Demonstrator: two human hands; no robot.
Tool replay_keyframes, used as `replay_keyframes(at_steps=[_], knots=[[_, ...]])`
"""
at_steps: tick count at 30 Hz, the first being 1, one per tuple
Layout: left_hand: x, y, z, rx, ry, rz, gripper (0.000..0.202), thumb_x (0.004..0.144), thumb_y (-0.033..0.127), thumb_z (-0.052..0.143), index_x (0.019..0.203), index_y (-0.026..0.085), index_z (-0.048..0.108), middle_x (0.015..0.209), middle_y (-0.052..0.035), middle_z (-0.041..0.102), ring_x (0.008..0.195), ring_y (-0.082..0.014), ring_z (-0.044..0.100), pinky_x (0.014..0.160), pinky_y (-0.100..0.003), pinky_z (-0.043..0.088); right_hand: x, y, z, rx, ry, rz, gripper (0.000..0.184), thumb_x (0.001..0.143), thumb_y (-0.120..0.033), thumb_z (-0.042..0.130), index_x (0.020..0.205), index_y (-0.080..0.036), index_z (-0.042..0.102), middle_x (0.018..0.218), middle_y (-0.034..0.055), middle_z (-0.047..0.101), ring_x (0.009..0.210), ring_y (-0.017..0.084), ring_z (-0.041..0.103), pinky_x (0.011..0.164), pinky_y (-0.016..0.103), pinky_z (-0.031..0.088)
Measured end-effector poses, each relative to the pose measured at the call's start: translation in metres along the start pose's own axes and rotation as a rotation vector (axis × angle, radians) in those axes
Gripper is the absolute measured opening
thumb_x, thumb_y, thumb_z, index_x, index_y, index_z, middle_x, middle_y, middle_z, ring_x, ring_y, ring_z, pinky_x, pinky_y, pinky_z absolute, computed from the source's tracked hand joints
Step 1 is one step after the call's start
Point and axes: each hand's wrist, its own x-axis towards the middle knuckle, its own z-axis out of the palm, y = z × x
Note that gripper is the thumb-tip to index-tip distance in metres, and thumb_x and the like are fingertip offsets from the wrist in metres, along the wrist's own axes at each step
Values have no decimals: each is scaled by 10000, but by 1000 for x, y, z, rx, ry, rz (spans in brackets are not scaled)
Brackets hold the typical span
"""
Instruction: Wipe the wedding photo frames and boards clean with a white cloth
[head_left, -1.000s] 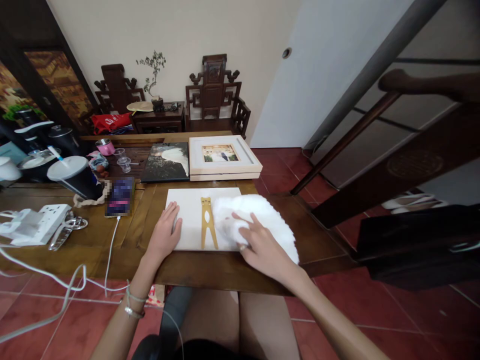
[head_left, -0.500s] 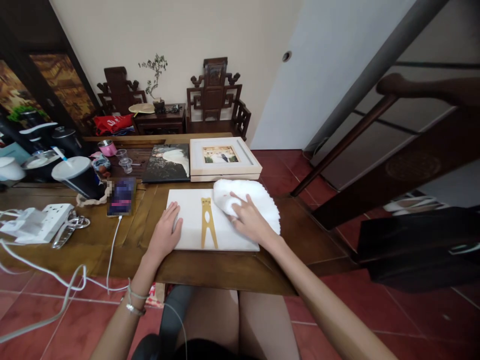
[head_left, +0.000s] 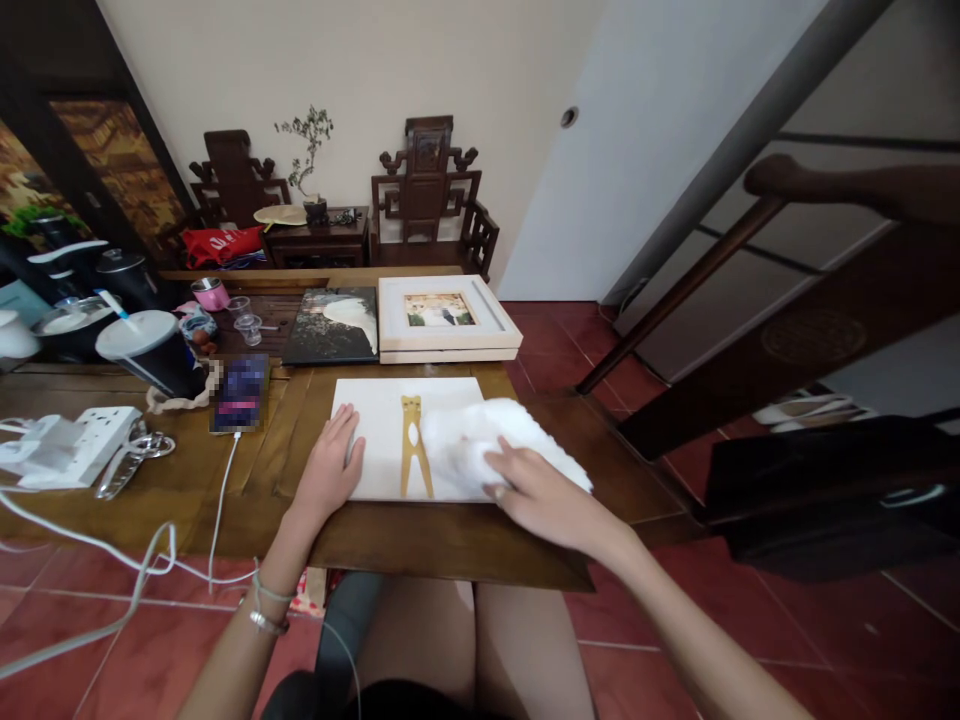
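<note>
A white flat board (head_left: 379, 435) with a yellow-gold cut-out shape (head_left: 412, 448) on it lies at the near edge of the wooden table (head_left: 277, 450). My left hand (head_left: 328, 470) rests flat on the board's left side, fingers spread and holding nothing. My right hand (head_left: 541, 497) presses a white cloth (head_left: 487, 440) onto the board's right part, fingers curled over the cloth's near edge. The cloth covers the board's right side and spills onto the table.
A framed photo (head_left: 446, 315) and a dark picture (head_left: 334, 322) lie behind the board. To the left are a phone (head_left: 240, 393) on a cable, a lidded cup (head_left: 146, 350), a power strip (head_left: 82, 445), small cups. A dark stair rail (head_left: 750, 300) stands right.
My right hand pushed the cloth to the far part of the board, then drew it back toward the near edge. My left hand stayed put.
</note>
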Motion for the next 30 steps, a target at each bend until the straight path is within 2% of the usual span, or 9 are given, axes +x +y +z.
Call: replay_keyframes(at_steps=[4,7,11,14,17,19,23,27,30], knots=[[0,-1,0,-28,15,-6,413,923,262,405,1290,120,532,1424,-168,472,1371,-254,377,1142,-479,296,67,-3,14,-17,99,112,212,811,-105,357,732,-217,519,764,77,669,862,307,634,934,522,394],[1,0,-1,-38,20,-24,411,933,257,373,1275,110,547,1414,-170,484,1362,-248,392,1145,-468,293,87,-20,34,-15,95,67,198,783,-94,405,816,-194,574,977,124,691,1062,336,587,979,562,345],[1,1,-2,-45,20,-19,427,942,244,333,1291,101,534,1417,-172,480,1366,-238,387,1150,-464,284,59,-40,60,-5,14,-195,224,706,-72,487,859,-186,605,1291,139,577,1327,325,375,1087,607,185],[0,-1,-2,-44,15,-1,428,933,219,334,1308,126,519,1429,-149,473,1374,-225,374,1152,-457,282,18,-45,63,44,-77,-342,241,681,-75,487,860,-182,608,1354,143,530,1385,293,295,1115,591,154],[0,-3,0,-38,7,3,427,925,214,358,1315,133,512,1435,-143,466,1381,-227,362,1152,-461,281,-6,-41,49,88,-136,-358,231,673,-65,483,825,-190,603,1299,138,579,1357,256,361,1135,523,189],[-1,-4,2,-30,9,7,425,923,210,366,1315,133,511,1435,-145,466,1384,-231,357,1150,-469,281,-5,-34,38,81,-123,-318,213,692,-55,473,786,-204,592,1233,120,625,1281,258,463,1134,502,221],[0,-2,2,-29,20,2,422,918,214,364,1290,103,532,1422,-168,475,1370,-242,381,1144,-465,297,37,-24,24,1,-31,-148,229,762,-52,424,792,-209,587,1146,95,665,1188,277,543,1114,527,248],[3,4,-5,-135,75,-68,406,926,281,374,1240,122,577,1359,-145,548,1314,-239,462,1135,-432,327,87,-38,26,-69,-59,-40,262,808,-80,416,969,-139,614,1217,196,610,1304,358,410,1043,636,262],[5,5,-13,-308,149,-186,440,958,353,318,1257,139,560,1319,-124,587,1263,-229,517,1102,-409,372,100,-59,40,-77,-69,-84,286,784,-92,471,1020,-151,622,1331,197,533,1344,386,332,1026,678,230]])
